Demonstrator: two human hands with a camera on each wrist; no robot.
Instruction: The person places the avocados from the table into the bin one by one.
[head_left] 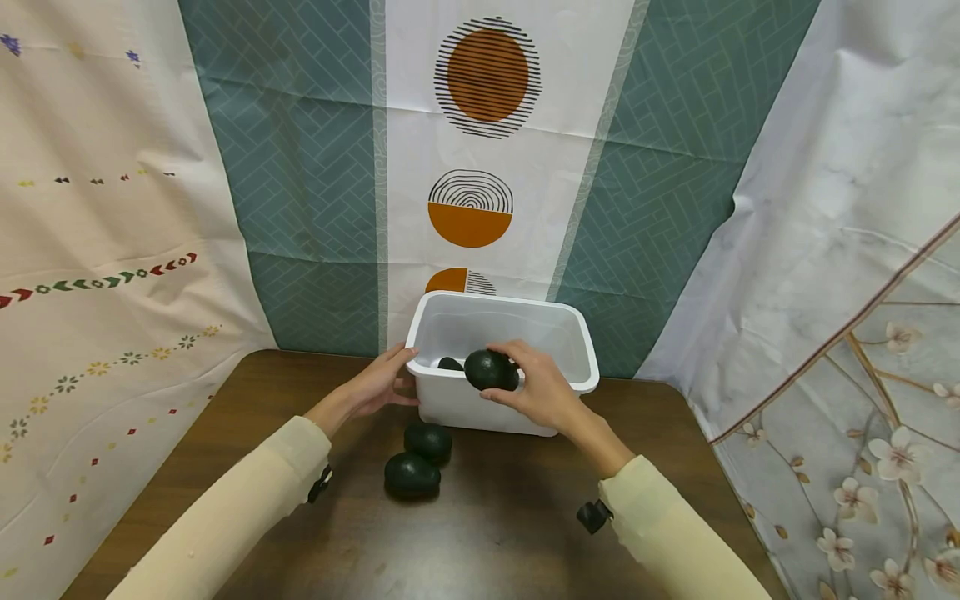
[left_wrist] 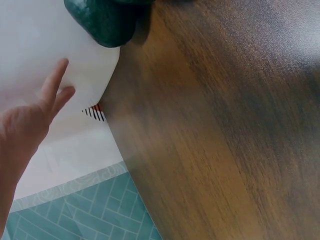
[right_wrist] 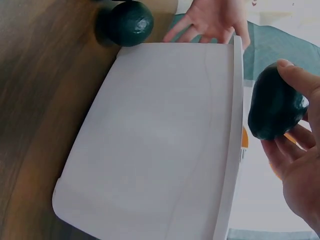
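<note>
My right hand [head_left: 542,385] holds a dark green avocado [head_left: 489,369] between thumb and fingers, level with the front rim of a white plastic bin [head_left: 480,408]. In the right wrist view that avocado [right_wrist: 275,105] is just beyond the bin's rim. At the bin's left end, my left hand [head_left: 382,382] rests its thumb on the rim, with its fingers extended along the side wall. Part of another dark avocado [head_left: 450,364] shows inside the bin; the front wall hides the rest. Two more avocados, a rear one [head_left: 428,442] and a front one [head_left: 412,475], lie on the table before the bin's left end.
The bin stands near the back of a brown wooden table [head_left: 495,533]. Behind it hangs a green and white patterned cloth [head_left: 315,167]. Further cloths hang at the left [head_left: 112,208] and right [head_left: 840,250] sides of the table.
</note>
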